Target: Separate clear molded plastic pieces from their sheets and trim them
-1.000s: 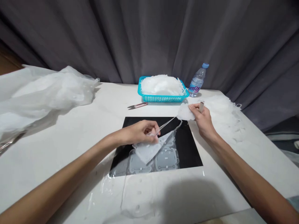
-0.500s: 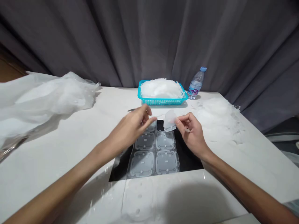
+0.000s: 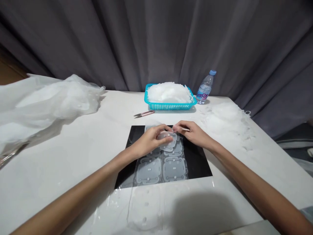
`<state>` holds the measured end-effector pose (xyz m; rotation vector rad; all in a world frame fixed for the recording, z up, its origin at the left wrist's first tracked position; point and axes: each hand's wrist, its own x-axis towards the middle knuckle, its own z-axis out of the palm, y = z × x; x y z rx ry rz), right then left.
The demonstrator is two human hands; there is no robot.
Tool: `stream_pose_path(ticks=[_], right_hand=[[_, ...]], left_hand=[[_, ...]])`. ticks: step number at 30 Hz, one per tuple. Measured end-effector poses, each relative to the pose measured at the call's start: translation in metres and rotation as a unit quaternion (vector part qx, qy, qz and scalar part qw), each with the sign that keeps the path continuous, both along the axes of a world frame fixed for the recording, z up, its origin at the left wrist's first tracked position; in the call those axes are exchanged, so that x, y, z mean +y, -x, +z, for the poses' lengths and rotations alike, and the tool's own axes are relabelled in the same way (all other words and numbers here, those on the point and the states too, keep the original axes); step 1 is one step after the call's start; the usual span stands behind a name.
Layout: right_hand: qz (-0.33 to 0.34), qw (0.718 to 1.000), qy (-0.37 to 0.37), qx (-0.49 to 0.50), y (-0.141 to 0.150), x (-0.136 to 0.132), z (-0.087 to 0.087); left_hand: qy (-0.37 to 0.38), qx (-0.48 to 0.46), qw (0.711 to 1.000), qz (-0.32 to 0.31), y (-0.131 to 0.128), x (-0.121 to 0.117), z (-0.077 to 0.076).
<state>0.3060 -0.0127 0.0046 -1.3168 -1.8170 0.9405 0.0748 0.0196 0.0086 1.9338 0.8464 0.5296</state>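
My left hand (image 3: 155,138) grips a translucent, square-looking plastic piece (image 3: 168,145) between thumb and fingers, tilted above the sheet. At the piece's upper right edge, my right hand (image 3: 189,130) is closed in a pinch. A small pale strip (image 3: 185,129) shows among the right fingers; whether they also hold the piece's edge cannot be seen. Below lies a clear sheet of moulded square pieces (image 3: 174,169), partly on a black mat (image 3: 198,166) and running toward me over the white table. The left hand hides part of its far rows.
Thread snips (image 3: 144,114) lie beyond the mat. Behind them stands a turquoise basket (image 3: 171,107) heaped with white pieces, beside a water bottle (image 3: 204,89). White translucent scraps (image 3: 226,124) are piled right, and a large bundle of clear plastic (image 3: 56,98) lies left.
My left hand has moved right and toward me and taken hold of the plastic piece that my right hand held up. The right hand has shifted slightly left. The snips are now uncovered.
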Motion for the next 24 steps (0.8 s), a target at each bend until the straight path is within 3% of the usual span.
stream_pose_path(ticks=[2,8,10,13,16,20,24], right_hand=[[0.05,0.997,0.041,0.037,0.001,0.006,0.003],[0.091,0.991,0.07,0.065,-0.001,0.011,0.018],[0.088,0.995,0.049,-0.022,0.0,0.016,0.015],[0.02,0.983,-0.006,-0.185,0.006,0.026,0.003],[-0.04,0.972,-0.033,-0.23,0.007,0.036,-0.008],[-0.076,0.966,-0.053,-0.242,-0.008,0.041,-0.003],[-0.111,0.966,-0.116,-0.203,-0.027,0.039,0.015]], left_hand=[[-0.005,0.007,1.0,-0.006,-0.001,-0.002,0.002],[0.007,-0.002,1.0,-0.004,-0.001,-0.005,0.001],[-0.053,0.024,0.998,-0.008,-0.001,-0.011,-0.002],[-0.214,0.083,0.973,-0.041,-0.006,-0.029,-0.009],[-0.245,0.078,0.964,-0.07,-0.01,-0.043,-0.014],[-0.118,0.025,0.993,-0.014,0.0,-0.03,-0.008],[-0.087,-0.046,0.995,0.023,0.014,-0.01,0.001]])
